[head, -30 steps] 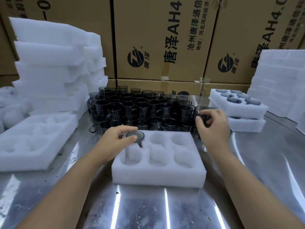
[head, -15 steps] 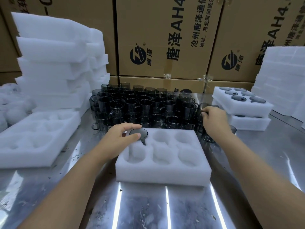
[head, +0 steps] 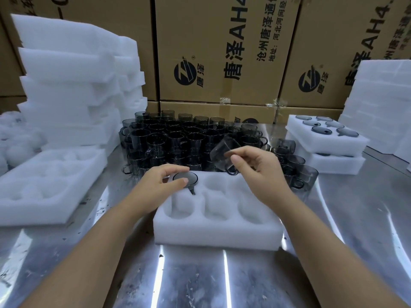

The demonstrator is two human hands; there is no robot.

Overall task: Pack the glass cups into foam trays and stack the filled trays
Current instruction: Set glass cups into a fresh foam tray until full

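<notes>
Pinches 1 tilted glass cup (head: pixel 222 152) between thumb and fingers of the right hand (head: pixel 260 172), just over the far edge of the foam tray (head: pixel 218 232). Grips with the left hand (head: pixel 160 183) a seated cup (head: pixel 190 177) in the far-left pocket.

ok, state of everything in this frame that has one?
front foam tray: one pocket filled, five empty.
seated cup: in the far-left pocket, left hand holds it.
held cup: tilted, in the air above the tray, gripped by right hand.
loose cups: upright, clustered behind the tray.
filled trays: stacked two high, at right.
spare tray: pockets empty, at left.
</notes>
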